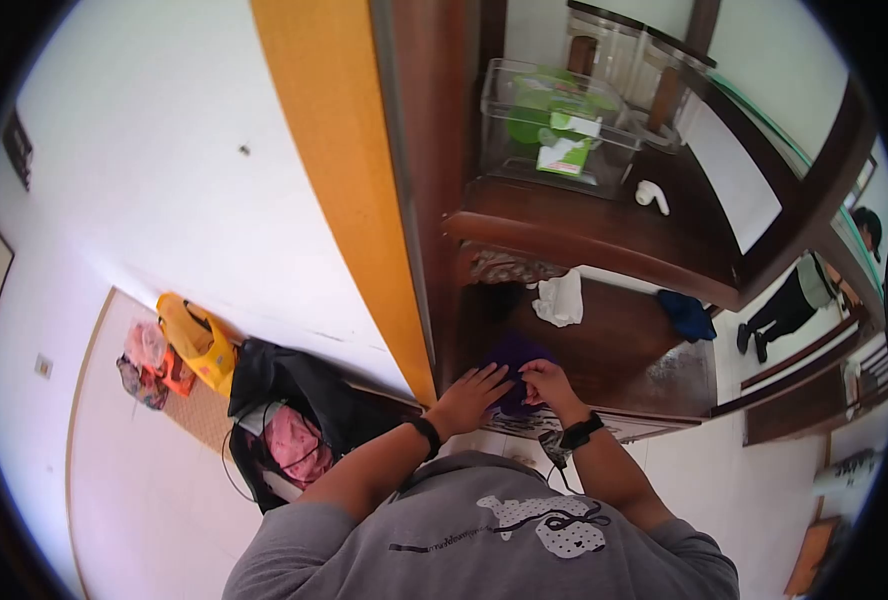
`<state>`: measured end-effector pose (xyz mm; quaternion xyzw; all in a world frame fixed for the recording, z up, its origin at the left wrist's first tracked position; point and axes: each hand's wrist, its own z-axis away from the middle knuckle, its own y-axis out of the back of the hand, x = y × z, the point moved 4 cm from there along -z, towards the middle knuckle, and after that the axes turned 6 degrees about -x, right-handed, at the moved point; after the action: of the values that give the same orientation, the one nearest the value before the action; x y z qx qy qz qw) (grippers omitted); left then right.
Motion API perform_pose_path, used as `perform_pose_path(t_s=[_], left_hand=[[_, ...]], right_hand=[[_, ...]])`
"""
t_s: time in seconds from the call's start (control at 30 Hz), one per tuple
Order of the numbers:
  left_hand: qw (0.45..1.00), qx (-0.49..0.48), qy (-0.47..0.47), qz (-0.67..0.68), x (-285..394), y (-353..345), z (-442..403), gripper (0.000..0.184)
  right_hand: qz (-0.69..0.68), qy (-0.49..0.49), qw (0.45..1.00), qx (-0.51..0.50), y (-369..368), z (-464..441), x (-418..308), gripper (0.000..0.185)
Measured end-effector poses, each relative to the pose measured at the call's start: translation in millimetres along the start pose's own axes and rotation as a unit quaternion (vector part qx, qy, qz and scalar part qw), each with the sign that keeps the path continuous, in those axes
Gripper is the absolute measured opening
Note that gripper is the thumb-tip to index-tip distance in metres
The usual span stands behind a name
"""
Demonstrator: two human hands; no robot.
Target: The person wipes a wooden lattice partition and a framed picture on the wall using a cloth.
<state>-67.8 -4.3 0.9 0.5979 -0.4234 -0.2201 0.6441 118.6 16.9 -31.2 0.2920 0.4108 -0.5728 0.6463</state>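
A dark purple cloth (517, 353) lies on the lower shelf of the dark wooden cabinet, near its front edge. Spread over its left side is my left hand (472, 396), fingers stretched out and flat. My right hand (548, 386) is at the cloth's right side, with thumb and fingertips pinched together on it. My hands partly cover the cloth, so its full shape is hidden. Behind it on the same shelf rests a crumpled white cloth (560, 299), and farther right a dark blue cloth (686, 315).
Above, a clear plastic bin (607, 165) with green-and-white packs stands on the upper shelf (604, 235), beside a small white object (652, 196). On my left are a black bag (282, 372) with pink cloth and a yellow bag (196, 340). Another person (799, 293) stands at far right.
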Motion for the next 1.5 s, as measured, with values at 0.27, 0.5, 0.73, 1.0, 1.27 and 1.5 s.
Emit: perform_pose_path(t_s=[0.27, 0.5, 0.73, 1.0, 1.27, 1.5], left_hand=[[1.000, 0.020, 0.010, -0.009, 2, -5, 6, 0.058], [0.998, -0.038, 0.027, -0.031, 15, -20, -10, 0.071], [0.996, -0.084, 0.004, -0.016, 64, -27, -68, 0.077], [0.997, -0.072, -0.023, -0.016, 134, -57, -134, 0.084], [0.992, -0.102, -0.062, -0.048, 195, -78, -199, 0.083], [0.989, -0.058, -0.132, -0.031, 243, -99, -250, 0.075]], right_hand=[[0.068, 0.042, 0.995, 0.052, -7, 5, 5, 0.017], [0.100, 0.051, 0.991, 0.078, 2, 25, -3, 0.020], [0.152, 0.030, 0.983, 0.103, 69, 52, -3, 0.024], [0.153, 0.040, 0.977, 0.145, 167, 89, 14, 0.020], [0.111, 0.068, 0.977, 0.168, 250, 129, 41, 0.018], [0.246, 0.069, 0.937, 0.237, 309, 184, 52, 0.031]])
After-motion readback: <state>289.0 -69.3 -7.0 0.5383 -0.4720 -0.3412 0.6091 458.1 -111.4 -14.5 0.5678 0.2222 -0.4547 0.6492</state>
